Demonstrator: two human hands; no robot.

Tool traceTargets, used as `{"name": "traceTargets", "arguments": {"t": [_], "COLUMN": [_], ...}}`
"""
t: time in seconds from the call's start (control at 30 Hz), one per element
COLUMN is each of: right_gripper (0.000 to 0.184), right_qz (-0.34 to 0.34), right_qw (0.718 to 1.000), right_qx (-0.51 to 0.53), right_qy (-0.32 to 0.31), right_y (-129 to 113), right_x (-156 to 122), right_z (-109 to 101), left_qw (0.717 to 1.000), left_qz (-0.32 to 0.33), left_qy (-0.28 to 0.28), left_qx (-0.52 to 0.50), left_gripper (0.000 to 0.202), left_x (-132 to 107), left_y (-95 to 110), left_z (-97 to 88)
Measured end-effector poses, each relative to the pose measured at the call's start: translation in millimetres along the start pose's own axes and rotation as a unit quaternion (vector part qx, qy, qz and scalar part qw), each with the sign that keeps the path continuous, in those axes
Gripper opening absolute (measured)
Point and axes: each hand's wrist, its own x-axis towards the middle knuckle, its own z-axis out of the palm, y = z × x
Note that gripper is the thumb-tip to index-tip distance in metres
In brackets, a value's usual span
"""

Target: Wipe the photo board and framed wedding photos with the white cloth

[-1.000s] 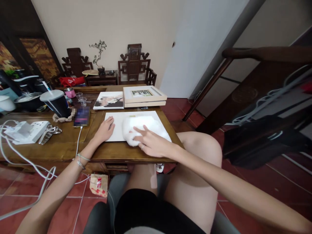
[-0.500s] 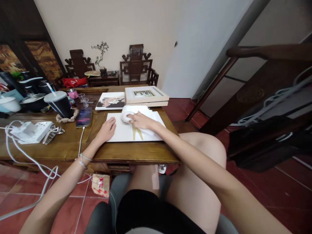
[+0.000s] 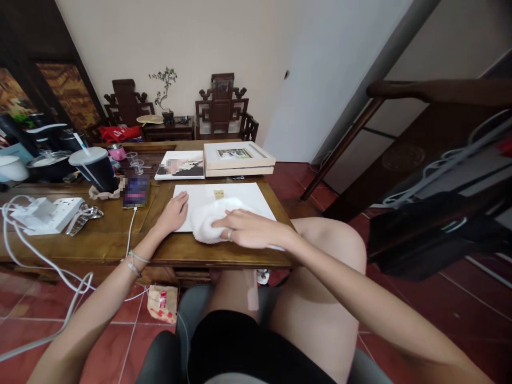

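A white board lies flat on the wooden desk in front of me, with a small tan mark or fitting near its far edge. My right hand grips a bunched white cloth, pressed onto the near part of the board and lapping over its front edge. A ring shows on one finger. My left hand rests with its fingers stretched out on the board's left edge and holds nothing. The cloth hides the board's middle and near edge.
Behind the board are a stacked pair of pale frames and a picture panel. To the left are a phone on a white cable, a lidded cup with a straw, and a power strip. A paper bag lies below.
My right hand has drawn the cloth from the far side of the board toward its near edge. The tan part at the far edge is now uncovered. My left hand stays in place.
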Motion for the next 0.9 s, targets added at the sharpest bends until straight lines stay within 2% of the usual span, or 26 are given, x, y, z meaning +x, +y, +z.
{"name": "traceTargets", "arguments": {"t": [0.1, 0.17, 0.23, 0.33, 0.4, 0.53, 0.6, 0.67, 0.77, 0.9], "right_gripper": [0.04, 0.046, 0.048, 0.047, 0.044, 0.037, 0.034, 0.032, 0.032, 0.036], "right_qz": [0.054, 0.099, 0.124, 0.122, 0.091, -0.051, -0.083, -0.077, -0.027, 0.089], "right_qw": [0.998, 0.994, 0.99, 0.989, 0.99, 0.991, 0.992, 0.996, 0.997, 0.986], "right_qx": [0.015, -0.006, -0.026, -0.041, -0.052, -0.075, -0.052, -0.006, 0.065, 0.109], "right_qy": [0.019, 0.038, 0.054, 0.075, 0.09, 0.101, 0.081, 0.05, 0.037, 0.086], "right_y": [14, 23, 27, 20, 11, 2, 5, 12, 28, 47], "right_x": [27, 51, 73, 97, 104, 89, 72, 54, 39, 51], "right_z": [-14, -15, -9, 9, 25, 50, 51, 41, 15, -11], "left_qw": [1.0, 0.999, 0.995, 0.98, 0.962, 0.935, 0.941, 0.957, 0.981, 0.998], "left_qz": [-0.011, -0.015, -0.021, -0.04, -0.058, -0.089, -0.094, -0.091, -0.063, -0.031], "left_qy": [0.004, 0.025, 0.063, 0.121, 0.151, 0.179, 0.173, 0.155, 0.106, 0.022], "left_qx": [-0.014, -0.037, -0.072, -0.152, -0.219, -0.293, -0.274, -0.228, -0.147, -0.055], "left_gripper": [0.045, 0.045, 0.046, 0.049, 0.053, 0.059, 0.06, 0.059, 0.055, 0.049], "left_x": [0, -1, -2, -3, -2, 0, 0, -1, -3, -2], "left_y": [2, 4, 7, 9, 8, 1, 1, 4, 10, 13], "left_z": [-1.4, -3.8, -7.1, -11.0, -11.9, -10.0, -8.7, -7.7, -6.6, -5.1]}}
